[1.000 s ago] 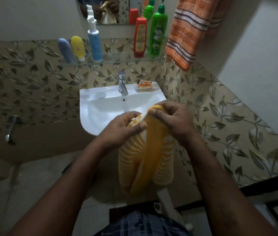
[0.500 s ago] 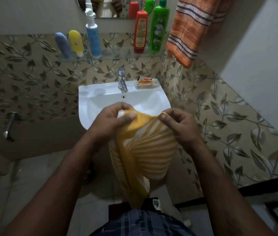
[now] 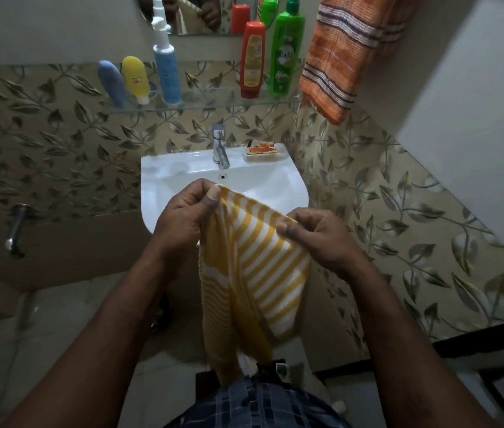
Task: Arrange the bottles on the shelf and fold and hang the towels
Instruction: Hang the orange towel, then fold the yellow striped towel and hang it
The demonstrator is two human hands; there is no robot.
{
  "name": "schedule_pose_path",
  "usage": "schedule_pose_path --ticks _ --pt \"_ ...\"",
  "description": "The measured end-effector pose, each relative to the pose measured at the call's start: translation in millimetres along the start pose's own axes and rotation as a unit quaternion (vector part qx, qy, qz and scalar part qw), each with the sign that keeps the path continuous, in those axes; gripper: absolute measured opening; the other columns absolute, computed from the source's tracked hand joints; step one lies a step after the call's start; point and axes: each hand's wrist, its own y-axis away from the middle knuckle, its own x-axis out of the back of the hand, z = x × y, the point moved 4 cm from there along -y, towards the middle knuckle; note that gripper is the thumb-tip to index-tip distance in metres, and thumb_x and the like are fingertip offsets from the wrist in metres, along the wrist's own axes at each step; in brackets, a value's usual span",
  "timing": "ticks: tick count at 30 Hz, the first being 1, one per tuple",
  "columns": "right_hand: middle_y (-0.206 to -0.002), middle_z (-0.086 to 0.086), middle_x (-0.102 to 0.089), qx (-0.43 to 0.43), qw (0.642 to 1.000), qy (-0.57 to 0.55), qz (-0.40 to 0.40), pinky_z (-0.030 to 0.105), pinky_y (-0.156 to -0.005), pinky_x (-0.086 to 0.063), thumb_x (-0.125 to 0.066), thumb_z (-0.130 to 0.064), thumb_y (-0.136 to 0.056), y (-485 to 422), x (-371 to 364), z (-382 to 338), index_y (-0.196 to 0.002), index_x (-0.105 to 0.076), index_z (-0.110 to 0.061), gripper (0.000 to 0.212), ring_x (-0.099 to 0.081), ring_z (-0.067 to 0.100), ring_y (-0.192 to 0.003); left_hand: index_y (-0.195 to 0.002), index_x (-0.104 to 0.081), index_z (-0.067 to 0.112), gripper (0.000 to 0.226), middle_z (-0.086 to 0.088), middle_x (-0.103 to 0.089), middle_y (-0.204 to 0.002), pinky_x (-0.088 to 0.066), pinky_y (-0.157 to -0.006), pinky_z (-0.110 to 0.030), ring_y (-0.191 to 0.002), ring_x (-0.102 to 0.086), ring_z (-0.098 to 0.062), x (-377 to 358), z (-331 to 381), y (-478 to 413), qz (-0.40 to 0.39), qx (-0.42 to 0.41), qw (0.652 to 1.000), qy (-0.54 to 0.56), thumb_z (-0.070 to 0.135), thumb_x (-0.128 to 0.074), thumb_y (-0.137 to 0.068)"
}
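Observation:
A yellow and white striped towel [image 3: 254,273] hangs in front of me, over the front of the sink. My left hand [image 3: 186,211] pinches its top left corner and my right hand [image 3: 318,236] pinches its top right corner, with the top edge stretched between them. On the glass shelf [image 3: 204,103] stand a grey-blue tube [image 3: 110,83], a yellow tube [image 3: 135,78], a blue spray bottle [image 3: 166,69], a red bottle [image 3: 253,60] and a green bottle [image 3: 285,54]. An orange striped towel [image 3: 346,54] hangs at the upper right.
The white sink [image 3: 158,180] with its tap [image 3: 220,146] and a soap dish [image 3: 263,151] lies just beyond my hands. A mirror [image 3: 201,13] is above the shelf. Leaf-patterned tiles cover the walls. A metal tap [image 3: 16,227] sticks out low on the left wall.
My hands have moved apart along the towel's top edge. The bunched yellow towel has spread open and now hangs wider between them.

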Motion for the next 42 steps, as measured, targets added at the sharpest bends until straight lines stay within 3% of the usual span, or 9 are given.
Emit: schedule_pose_path --ticks 5,10,19,26,29,32,34,39,42 --pt "-0.084 0.007 -0.074 0.032 0.996 -0.003 0.082 0.035 -0.07 -0.054 -0.077 -0.025 -0.094 -3.0 12.1 -5.1 -0.089 -0.078 -0.009 0.017 -0.067 0.013 -0.075 -0.089 -0.066 0.026 0.022 0.007 -0.067 -0.078 -0.049 -0.065 -0.029 -0.072 -0.062 -0.01 -11.4 -19.9 4.2 -0.04 0.021 0.998 -0.05 0.047 -0.069 -0.096" --pt "-0.086 -0.002 -0.077 0.074 0.995 0.038 0.048 0.035 -0.073 -0.059 -0.081 -0.028 -0.089 -9.2 -0.9 -18.0 -0.089 -0.079 -0.014 0.014 -0.072 0.014 -0.08 -0.1 -0.078 0.026 0.023 -0.002 -0.078 -0.094 -0.061 -0.081 -0.047 -0.09 -0.076 -0.022 -42.9 -23.2 10.1 -0.161 -0.007 0.961 -0.225 0.045 -0.079 -0.089" --pt "-0.092 0.02 -0.072 -0.002 0.998 -0.027 0.06 0.044 -0.079 -0.055 -0.069 -0.018 -0.099 6.5 28.2 18.5 -0.092 -0.076 -0.009 0.013 -0.066 0.021 -0.081 -0.069 -0.072 0.023 0.034 0.007 -0.065 -0.07 -0.048 -0.064 -0.022 -0.068 -0.062 -0.01 -23.5 -13.8 6.2 -0.052 -0.013 0.993 -0.105 0.02 -0.065 -0.102" --pt "-0.089 0.002 -0.07 -0.026 0.97 -0.153 0.186 0.039 -0.073 -0.052 -0.052 -0.011 -0.107 -1.8 5.1 -6.6 -0.102 -0.076 -0.014 0.025 -0.061 0.016 -0.078 -0.083 -0.077 0.009 0.032 -0.017 -0.074 -0.084 -0.057 -0.077 -0.05 -0.084 -0.071 -0.036 -43.8 -20.4 10.3 -0.1 -0.008 0.976 -0.196 0.038 -0.068 -0.093" --pt "-0.067 -0.01 -0.057 -0.018 0.985 -0.108 0.13 0.033 -0.067 -0.042 -0.05 -0.027 -0.109 -2.1 -9.8 -15.7 -0.101 -0.075 -0.017 0.028 -0.051 0.01 -0.064 -0.081 -0.074 0.006 0.033 -0.021 -0.069 -0.082 -0.053 -0.07 -0.05 -0.079 -0.065 -0.04 -45.7 -18.3 9.0 -0.072 -0.03 0.979 -0.19 0.036 -0.064 -0.09" --pt "-0.078 -0.012 -0.067 0.014 0.998 0.061 -0.014 0.039 -0.067 -0.052 -0.058 -0.064 -0.093 6.0 -22.4 -23.7 -0.093 -0.071 -0.025 0.041 -0.063 0.008 -0.074 -0.071 -0.074 0.023 0.026 0.0 -0.067 -0.068 -0.048 -0.06 -0.029 -0.064 -0.062 -0.009 -36.3 -12.7 5.8 0.001 -0.045 0.978 -0.204 0.033 -0.072 -0.095" --pt "-0.074 -0.01 -0.066 0.045 0.988 0.136 -0.053 0.042 -0.064 -0.05 -0.066 -0.068 -0.081 10.5 -27.1 -29.0 -0.079 -0.066 -0.03 0.038 -0.061 0.007 -0.068 -0.073 -0.075 0.023 0.023 -0.001 -0.07 -0.07 -0.049 -0.06 -0.025 -0.065 -0.062 -0.005 -34.4 -10.0 6.3 0.005 -0.051 0.976 -0.212 0.033 -0.077 -0.094" --pt "-0.074 0.026 -0.053 0.109 0.986 -0.076 0.097 0.033 -0.058 -0.04 -0.062 -0.034 -0.101 14.8 18.1 -43.3 -0.082 -0.062 0.01 0.047 -0.049 0.023 -0.066 -0.093 -0.074 0.021 0.024 0.0 -0.076 -0.094 -0.058 -0.075 -0.034 -0.085 -0.073 -0.016 -27.0 -15.6 14.4 -0.082 0.018 0.985 -0.148 0.042 -0.081 -0.083" --pt "-0.08 0.005 -0.059 0.083 0.985 -0.096 0.117 0.024 -0.063 -0.048 -0.054 -0.033 -0.103 12.8 35.9 -37.9 -0.092 -0.064 0.009 0.045 -0.055 0.014 -0.074 -0.093 -0.076 0.011 0.019 -0.009 -0.079 -0.094 -0.064 -0.074 -0.038 -0.087 -0.078 -0.027 -23.4 -14.2 22.8 -0.11 0.032 0.989 -0.095 0.026 -0.084 -0.085"
